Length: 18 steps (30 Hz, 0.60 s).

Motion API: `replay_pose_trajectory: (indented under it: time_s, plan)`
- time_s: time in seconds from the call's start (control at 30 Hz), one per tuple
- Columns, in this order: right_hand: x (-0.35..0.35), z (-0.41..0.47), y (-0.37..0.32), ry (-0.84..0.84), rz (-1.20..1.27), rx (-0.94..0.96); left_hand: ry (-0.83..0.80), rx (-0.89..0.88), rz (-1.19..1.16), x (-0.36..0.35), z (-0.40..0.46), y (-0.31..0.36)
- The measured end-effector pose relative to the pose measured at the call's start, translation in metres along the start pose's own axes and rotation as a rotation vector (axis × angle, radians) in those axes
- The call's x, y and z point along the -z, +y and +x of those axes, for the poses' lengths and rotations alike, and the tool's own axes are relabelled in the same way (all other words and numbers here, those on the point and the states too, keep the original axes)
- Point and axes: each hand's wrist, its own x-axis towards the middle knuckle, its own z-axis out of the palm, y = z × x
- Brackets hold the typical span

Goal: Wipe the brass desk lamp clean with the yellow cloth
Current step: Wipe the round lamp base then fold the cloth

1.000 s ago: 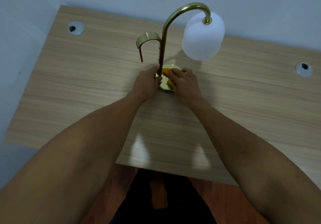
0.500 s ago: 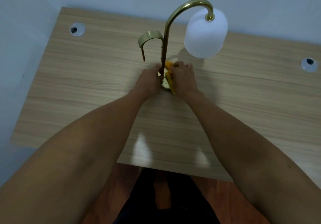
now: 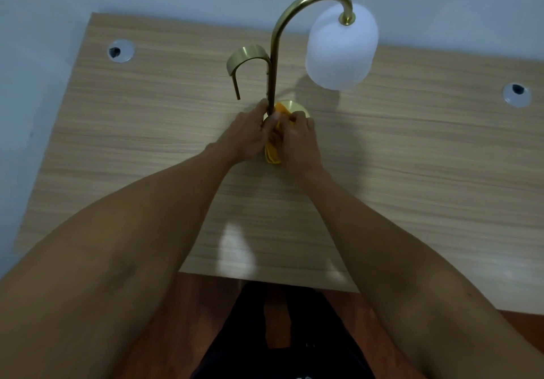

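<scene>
The left hand (image 3: pixel 245 138) grips the foot of the lamp (image 3: pixel 275 55) stem, fingers wrapped round it. The right hand (image 3: pixel 297 143), just beside the stem, clutches the cloth (image 3: pixel 272 152), which seems pressed against the stem's foot, though the fingers hide the contact. A fold of cloth hangs out between the palms, nearer the person than the stem. The lamp's round base (image 3: pixel 295 108) sits on the bench (image 3: pixel 412 172), the white shade (image 3: pixel 341 52) hanging right of the stem, a short brass hook (image 3: pixel 245 60) left of it.
</scene>
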Motion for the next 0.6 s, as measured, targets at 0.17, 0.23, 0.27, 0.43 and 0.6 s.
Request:
replay_pose_trajectory:
  time_s: [0.17, 0.23, 0.27, 0.43, 0.6]
  plan:
    - [0.011, 0.0, 0.026, 0.092, -0.01, 0.096, -0.003, -0.016, 0.009, 0.001, 0.003, -0.001]
    - [0.013, 0.001, 0.036, 0.16, -0.053, 0.124, -0.019, -0.01, 0.004, 0.002, 0.003, -0.002]
    - [0.015, 0.002, 0.039, 0.191, -0.07, 0.141, -0.027, -0.004, 0.002, 0.002, 0.003, -0.003]
    - [0.029, 0.019, 0.034, 0.237, 0.032, 0.084, -0.053, 0.025, 0.003, 0.003, 0.006, -0.003]
    - [-0.006, 0.004, 0.013, 0.043, -0.084, 0.154, -0.05, -0.021, 0.027, 0.003, 0.005, 0.0]
